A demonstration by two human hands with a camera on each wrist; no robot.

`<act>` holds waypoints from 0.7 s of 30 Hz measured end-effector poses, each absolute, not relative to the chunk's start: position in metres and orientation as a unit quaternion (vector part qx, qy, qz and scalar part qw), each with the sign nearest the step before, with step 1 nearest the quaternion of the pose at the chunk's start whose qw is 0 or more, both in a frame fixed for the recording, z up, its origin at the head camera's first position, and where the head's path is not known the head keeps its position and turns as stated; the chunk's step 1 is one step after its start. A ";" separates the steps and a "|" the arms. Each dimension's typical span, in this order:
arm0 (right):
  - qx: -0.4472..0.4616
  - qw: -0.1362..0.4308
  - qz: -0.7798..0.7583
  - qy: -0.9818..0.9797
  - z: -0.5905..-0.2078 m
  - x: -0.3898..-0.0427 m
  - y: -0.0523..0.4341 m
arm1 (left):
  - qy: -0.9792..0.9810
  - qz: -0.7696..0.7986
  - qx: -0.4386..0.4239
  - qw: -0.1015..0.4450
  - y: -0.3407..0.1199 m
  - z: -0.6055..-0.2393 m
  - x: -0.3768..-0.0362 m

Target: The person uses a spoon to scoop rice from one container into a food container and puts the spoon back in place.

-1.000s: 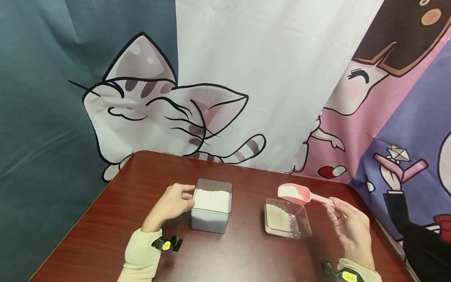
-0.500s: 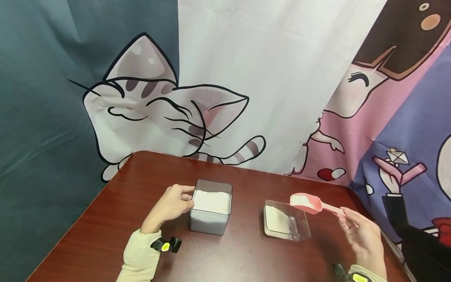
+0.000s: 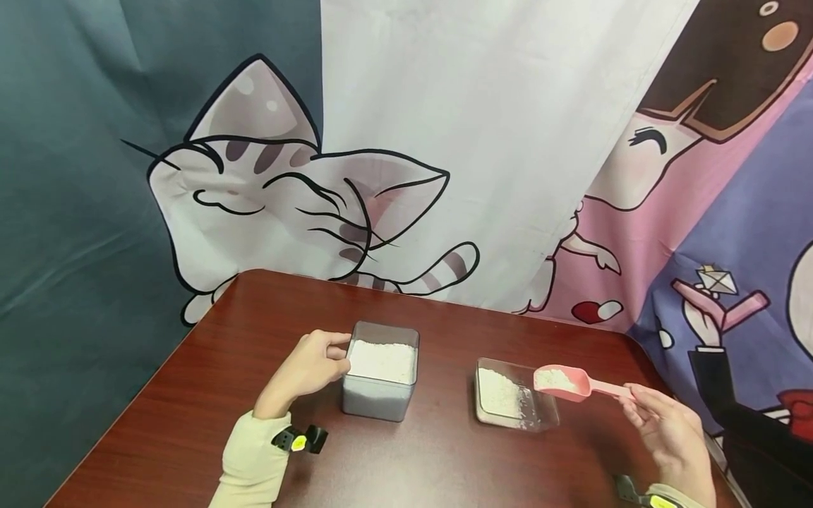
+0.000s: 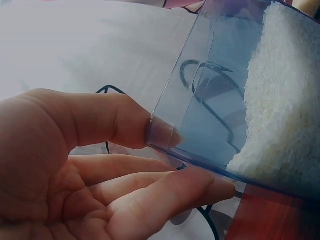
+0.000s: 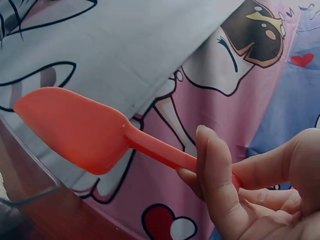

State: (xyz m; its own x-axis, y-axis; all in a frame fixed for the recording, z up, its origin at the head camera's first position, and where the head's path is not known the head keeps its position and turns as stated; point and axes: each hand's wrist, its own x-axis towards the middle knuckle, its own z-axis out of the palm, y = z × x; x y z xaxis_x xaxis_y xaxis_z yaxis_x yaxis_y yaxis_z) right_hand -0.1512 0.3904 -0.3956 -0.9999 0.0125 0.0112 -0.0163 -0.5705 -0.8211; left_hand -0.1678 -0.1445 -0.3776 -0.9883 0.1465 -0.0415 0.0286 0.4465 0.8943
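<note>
The left hand point(image 3: 308, 370), low and left of centre in the head view, is gripping the near left side of the tub point(image 3: 381, 379), a tall clear box filled with white powder point(image 3: 382, 361). In the left wrist view the thumb point(image 4: 115, 120) is pressing against the tub's point(image 4: 215, 100) clear wall from one side while the other fingers point(image 4: 175, 192) are curling under its lower edge, so the wall is being pinched between them; the powder point(image 4: 280, 100) is filling the right of that frame

The right hand point(image 3: 667, 437), in the lower right of the head view, is holding the thin handle of a pink scoop point(image 3: 574, 384). The scoop's bowl is carrying a small heap of white powder and is hanging over the right edge of the tray point(image 3: 516, 402), a low clear box with a thin layer of powder on its floor. In the right wrist view the hand point(image 5: 255, 190) is pinching the scoop point(image 5: 85, 130) at the end of its handle, one finger point(image 5: 215, 170) lying across the top and the others curling beneath; the bowl is pointing to the left of the frame, its underside toward the camera

Both boxes are standing well apart on the dark red bench point(image 3: 438, 466), the tub left of centre, the tray right of it
</note>
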 end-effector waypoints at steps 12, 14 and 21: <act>0.002 0.017 0.849 -0.527 -0.396 -0.148 0.391 | 0.849 0.524 0.049 0.056 -0.143 -0.379 -0.169; 0.002 0.025 0.842 -0.538 -0.395 -0.148 0.388 | 0.851 0.520 0.048 0.055 -0.143 -0.379 -0.169; -0.029 0.052 0.803 -0.592 -0.385 -0.148 0.381 | 0.854 0.514 0.047 0.056 -0.144 -0.378 -0.169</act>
State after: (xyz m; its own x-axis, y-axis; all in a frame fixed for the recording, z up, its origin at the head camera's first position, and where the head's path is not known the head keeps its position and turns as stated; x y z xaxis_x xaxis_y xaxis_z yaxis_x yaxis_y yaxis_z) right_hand -0.1478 0.3809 -0.3853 -0.9929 0.1178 0.0150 -0.0491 -0.2927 -0.9549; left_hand -0.1686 -0.1440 -0.3776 -0.9893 0.1377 -0.0473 0.0226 0.4663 0.8843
